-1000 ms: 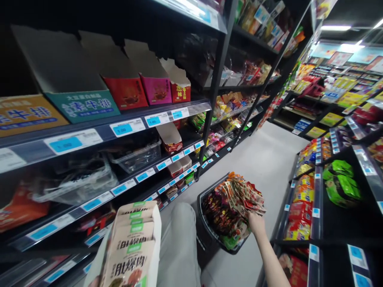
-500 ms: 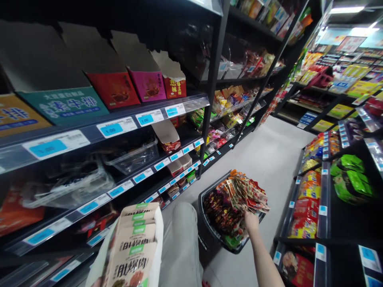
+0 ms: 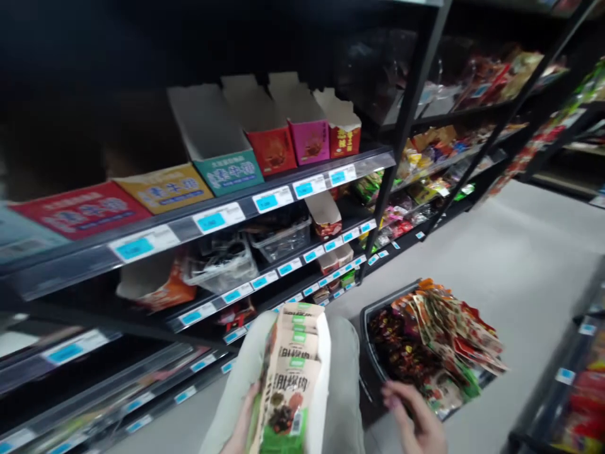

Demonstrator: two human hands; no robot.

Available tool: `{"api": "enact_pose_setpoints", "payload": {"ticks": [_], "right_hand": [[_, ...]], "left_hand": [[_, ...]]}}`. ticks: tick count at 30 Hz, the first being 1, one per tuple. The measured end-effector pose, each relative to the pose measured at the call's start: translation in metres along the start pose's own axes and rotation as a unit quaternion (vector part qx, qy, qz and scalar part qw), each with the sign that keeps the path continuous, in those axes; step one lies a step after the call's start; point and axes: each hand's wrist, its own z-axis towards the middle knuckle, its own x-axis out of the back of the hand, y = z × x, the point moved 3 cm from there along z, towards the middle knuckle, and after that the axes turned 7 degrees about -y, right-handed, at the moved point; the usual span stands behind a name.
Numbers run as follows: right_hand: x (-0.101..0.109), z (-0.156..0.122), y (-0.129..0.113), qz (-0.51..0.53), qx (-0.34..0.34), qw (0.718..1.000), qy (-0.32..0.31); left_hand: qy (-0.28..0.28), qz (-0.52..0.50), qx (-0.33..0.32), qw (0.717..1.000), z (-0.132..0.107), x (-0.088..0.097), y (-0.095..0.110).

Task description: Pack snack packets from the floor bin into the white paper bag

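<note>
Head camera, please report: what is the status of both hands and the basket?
Left hand: holding beige packets. Right hand: empty, loosely curled, beside basket. In basket: heaped packets, some overhanging its rim.

1. Top shelf [image 3: 70,274]: so there's a row of boxes pushed right up to the front edge. From the left end: pale blue [image 3: 28,233], red [image 3: 82,211], yellow [image 3: 163,189], teal [image 3: 229,173], darker red [image 3: 270,151], pink [image 3: 309,140], then red-and-yellow [image 3: 345,140] near the right end.
2. Shelf below [image 3: 352,213]: orange box [image 3: 172,280] toward the left end, two clear trays [image 3: 222,268] mid-shelf, red-brown box [image 3: 326,217] nearer the right end.
3. Third shelf [image 3: 281,287]: couple of small boxes [image 3: 328,261] by the right end, kinda hard to make out.
4. Floor [image 3: 534,252]: pale grey, black basket [image 3: 367,334] on it, a bit out from the shelves.
</note>
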Motion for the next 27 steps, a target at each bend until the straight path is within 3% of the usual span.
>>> {"api": "enact_pose_setpoints", "payload": {"ticks": [2, 5, 9, 13, 18, 21, 24, 27], "right_hand": [[-0.028, -0.012, -0.052, 0.035, 0.138, 0.988, -0.061], [-0.06, -0.013, -0.112, -0.027, 0.289, 0.955, -0.061], [-0.094, 0.002, -0.147, -0.221, 0.326, 0.917, -0.057], [-0.106, 0.009, -0.154, -0.267, 0.297, 0.913, -0.078], [-0.115, 0.002, -0.15, -0.172, 0.286, 0.906, -0.261], [-0.122, -0.006, -0.143, -0.097, 0.288, 0.903, -0.305], [-0.124, -0.011, -0.138, 0.052, 0.273, 0.92, -0.277], [-0.12, -0.007, -0.13, 0.261, 0.153, 0.935, -0.184]], "left_hand": [[0.019, -0.029, 0.011, 0.999, 0.007, 0.009, 0.002], [-0.023, -0.065, -0.004, 0.998, 0.006, 0.01, -0.003], [-0.094, -0.073, 0.019, 0.993, -0.006, 0.006, -0.011], [-0.135, -0.091, 0.062, 0.985, -0.009, 0.012, -0.009], [-0.178, -0.212, 0.136, 0.951, 0.003, 0.031, -0.011], [-0.187, -0.23, 0.157, 0.942, 0.011, 0.045, -0.012], [-0.17, -0.207, 0.145, 0.952, 0.01, 0.049, -0.008], [-0.141, -0.182, 0.103, 0.968, 0.001, 0.044, 0.0]]}}
